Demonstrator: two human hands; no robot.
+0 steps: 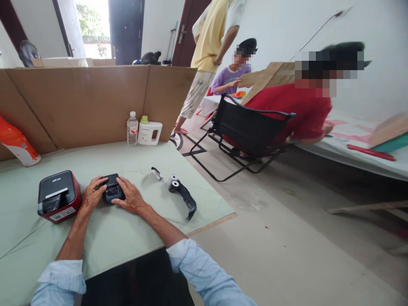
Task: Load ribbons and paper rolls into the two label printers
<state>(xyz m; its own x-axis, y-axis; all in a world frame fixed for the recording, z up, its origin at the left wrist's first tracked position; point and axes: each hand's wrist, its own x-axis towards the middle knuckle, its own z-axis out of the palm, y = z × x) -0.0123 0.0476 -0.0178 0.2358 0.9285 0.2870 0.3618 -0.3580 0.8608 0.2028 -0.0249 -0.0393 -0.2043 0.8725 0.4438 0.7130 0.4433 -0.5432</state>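
A small black label printer (112, 191) with a dark window on its top lies on the pale green tabletop. My left hand (92, 194) grips its left side, the thumb resting on the top. Around the right side curl the fingers of my right hand (131, 197), thumb near the front edge. Left of my hands stands a larger red and black printer (60, 197) with labels on it. To the right lie two small paper rolls (174, 184), one trailing a curled black strip (187, 200), and a short white and black piece (156, 173).
A cardboard screen (79, 106) borders the table's back. Before it stand a water bottle (132, 129) and a white jug (149, 131); an orange bottle (19, 140) tilts at left. Right of the table are a black folding chair (248, 127) with a seated person in red, and other people.
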